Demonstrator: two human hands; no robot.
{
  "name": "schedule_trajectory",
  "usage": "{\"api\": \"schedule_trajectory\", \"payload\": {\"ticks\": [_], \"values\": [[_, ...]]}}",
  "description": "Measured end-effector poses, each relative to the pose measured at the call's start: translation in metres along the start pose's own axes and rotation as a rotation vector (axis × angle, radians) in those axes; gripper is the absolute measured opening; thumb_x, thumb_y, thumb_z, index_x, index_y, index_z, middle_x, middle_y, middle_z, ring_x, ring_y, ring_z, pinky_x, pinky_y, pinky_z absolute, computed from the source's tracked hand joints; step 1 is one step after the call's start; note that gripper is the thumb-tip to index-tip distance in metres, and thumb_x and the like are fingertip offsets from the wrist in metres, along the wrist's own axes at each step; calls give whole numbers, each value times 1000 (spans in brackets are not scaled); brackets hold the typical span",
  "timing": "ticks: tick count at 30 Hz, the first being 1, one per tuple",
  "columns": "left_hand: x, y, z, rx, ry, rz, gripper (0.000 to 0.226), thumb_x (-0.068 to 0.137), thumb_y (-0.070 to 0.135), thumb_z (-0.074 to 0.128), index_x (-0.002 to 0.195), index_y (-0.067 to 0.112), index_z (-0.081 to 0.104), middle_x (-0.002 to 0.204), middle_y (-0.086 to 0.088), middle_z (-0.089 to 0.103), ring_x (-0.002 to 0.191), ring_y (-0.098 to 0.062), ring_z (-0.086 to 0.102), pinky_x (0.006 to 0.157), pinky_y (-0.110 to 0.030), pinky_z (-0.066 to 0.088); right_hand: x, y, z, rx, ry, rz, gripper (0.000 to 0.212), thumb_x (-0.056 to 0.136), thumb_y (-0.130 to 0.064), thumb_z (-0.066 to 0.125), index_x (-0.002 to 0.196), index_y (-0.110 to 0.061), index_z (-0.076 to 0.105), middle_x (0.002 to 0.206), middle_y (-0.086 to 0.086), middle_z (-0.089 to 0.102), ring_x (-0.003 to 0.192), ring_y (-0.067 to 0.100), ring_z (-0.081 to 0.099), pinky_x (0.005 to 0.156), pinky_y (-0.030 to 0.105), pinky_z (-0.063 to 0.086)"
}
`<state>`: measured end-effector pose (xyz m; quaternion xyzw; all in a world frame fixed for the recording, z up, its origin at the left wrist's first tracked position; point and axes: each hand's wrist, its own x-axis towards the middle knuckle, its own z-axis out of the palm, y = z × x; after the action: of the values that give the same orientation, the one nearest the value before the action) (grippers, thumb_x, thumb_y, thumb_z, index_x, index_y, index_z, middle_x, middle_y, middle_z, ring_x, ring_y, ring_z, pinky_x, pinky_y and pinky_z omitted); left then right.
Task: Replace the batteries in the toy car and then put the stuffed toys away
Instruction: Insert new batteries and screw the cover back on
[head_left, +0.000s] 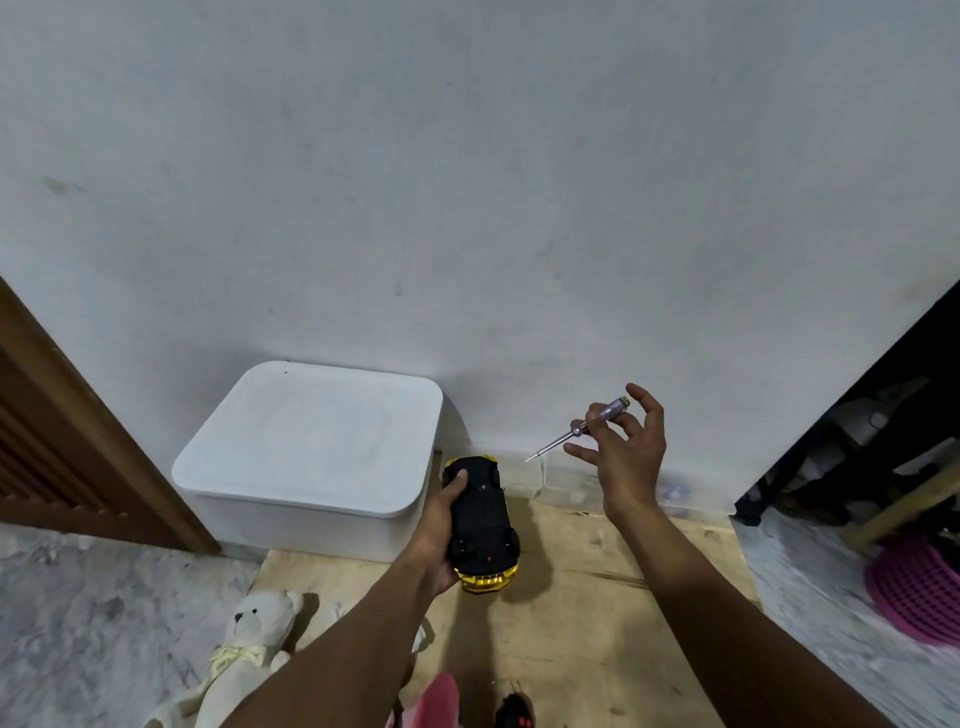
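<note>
My left hand (439, 535) grips a yellow toy car (480, 525) turned upside down, its black underside facing up, held above a wooden board. My right hand (621, 449) is raised to the right of the car and pinches a slim screwdriver (579, 428) with a clear purple handle; the metal tip points down-left toward the car without touching it. A cream stuffed bear (249, 644) lies on the floor at the lower left, partly under my left forearm. A pink stuffed toy (439, 699) shows at the bottom edge, mostly cut off.
A white lidded storage box (311, 447) stands against the wall left of the car. A wooden board (597, 597) covers the floor below. A black remote (514, 712) lies at the bottom edge. Brown door at left; pink basket (919, 592) and dark furniture at right.
</note>
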<state>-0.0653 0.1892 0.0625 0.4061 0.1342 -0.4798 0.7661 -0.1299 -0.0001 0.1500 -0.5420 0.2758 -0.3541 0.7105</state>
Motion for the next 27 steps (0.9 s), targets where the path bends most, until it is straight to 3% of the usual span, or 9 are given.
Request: {"api": "schedule_trajectory", "payload": {"ticks": [6,11,15,18,22,25,27], "values": [[3,3,3,-65,-10,26,50,91,34,57,131,4,63,104,-16,71,87,-32,68,80,-40,57,-1,4,-8,-36,-1,22,54,88,6,67,130,-23,50,100,13,66,81,32,73,61,44,62],[4,8,6,-28,-41,-11,52,89,25,48,134,2,58,124,-20,68,102,-36,66,80,-39,59,0,4,-13,-64,-18,25,52,89,4,68,129,-23,50,101,14,67,80,29,73,60,43,62],[13,5,1,61,-55,31,48,93,20,61,140,10,54,132,-19,65,119,-35,62,98,-48,54,2,3,-16,-81,-18,26,51,89,3,68,129,-23,50,101,13,67,78,28,73,58,42,62],[18,1,-2,258,24,118,54,88,20,73,138,29,54,126,-15,69,113,-34,66,95,-49,55,4,5,-19,-96,-26,20,52,88,5,69,128,-23,51,103,15,67,78,29,73,59,44,62],[17,-8,-4,512,198,232,68,73,20,88,130,37,56,120,-7,68,94,-22,72,66,-31,58,7,7,-25,-123,-27,14,53,87,6,69,127,-24,52,104,16,67,79,31,73,60,45,62],[25,-19,-9,699,339,350,72,58,23,95,120,37,62,112,4,70,96,-16,70,80,-33,59,8,11,-29,-137,-38,14,52,87,5,69,128,-24,52,103,14,67,78,30,73,60,45,62],[30,-26,-13,948,459,390,78,50,37,95,120,41,63,110,8,70,98,-15,68,87,-36,58,8,16,-32,-151,-54,10,51,88,4,68,128,-23,52,103,14,67,77,27,73,61,47,62]]}}
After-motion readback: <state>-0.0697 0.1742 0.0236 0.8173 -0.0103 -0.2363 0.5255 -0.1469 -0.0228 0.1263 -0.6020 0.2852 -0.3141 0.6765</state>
